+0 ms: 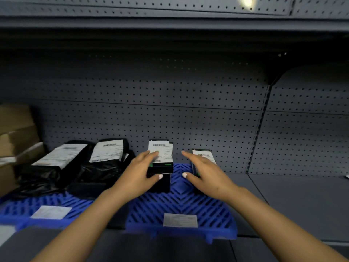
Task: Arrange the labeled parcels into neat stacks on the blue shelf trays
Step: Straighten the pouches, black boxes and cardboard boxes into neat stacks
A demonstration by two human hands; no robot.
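While the left hand (140, 172) rests against the stack of small black boxes with white barcode labels (160, 163), thumb on its front and fingers straight along the left edge of its top label, the right hand (203, 172) hovers open just right of it with fingers spread. That stack stands at the back of the blue slatted plastic tray (179, 205), and a tilted black labelled box (203, 157) sits behind the right hand. Black plastic mailer bags with white labels (79, 161) lie on the neighbouring blue tray (22, 208) to the left.
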